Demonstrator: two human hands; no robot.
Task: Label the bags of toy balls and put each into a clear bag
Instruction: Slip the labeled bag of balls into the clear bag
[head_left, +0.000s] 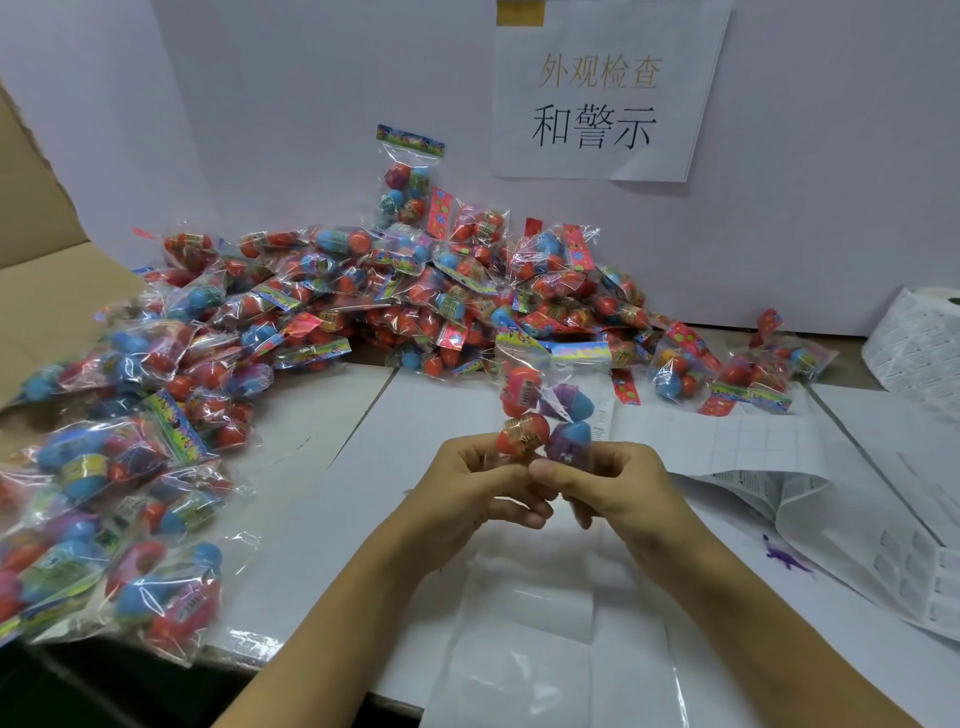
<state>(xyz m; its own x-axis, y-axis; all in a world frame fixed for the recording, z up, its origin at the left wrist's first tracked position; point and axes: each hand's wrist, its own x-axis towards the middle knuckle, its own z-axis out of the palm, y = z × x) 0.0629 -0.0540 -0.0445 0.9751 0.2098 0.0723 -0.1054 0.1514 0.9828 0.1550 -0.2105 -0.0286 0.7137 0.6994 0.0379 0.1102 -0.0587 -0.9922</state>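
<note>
1. One small cellophane bag of red, blue and purple toy balls (540, 410) stands upright above the middle of the white table (322, 431), its coloured header card on top. Both hands hold it by its lower end.
2. The left hand (483, 488) has its fingers curled around the bottom of the bag, beside the red ball; the right hand (618, 483) pinches the same end under the purple ball, thumb in front.
3. No label can be made out on this bag (its far side is hidden), so I judge it to be at the labelling or checking step.
4. Flat clear plastic bags (524, 639) lie on the table just below the hands; none visibly holds a ball bag yet.
5. A strip of white label sheets (883, 525) trails across the table on the right, fed from a roll of labels (919, 343) at the edge.
6. A large heap of the same ball bags (363, 291) stretches from the back wall to the near left, partly in a brown cardboard box (47, 291). Whether these are labelled cannot be told, but none sits in an outer bag, so most of the work looks left.
</note>
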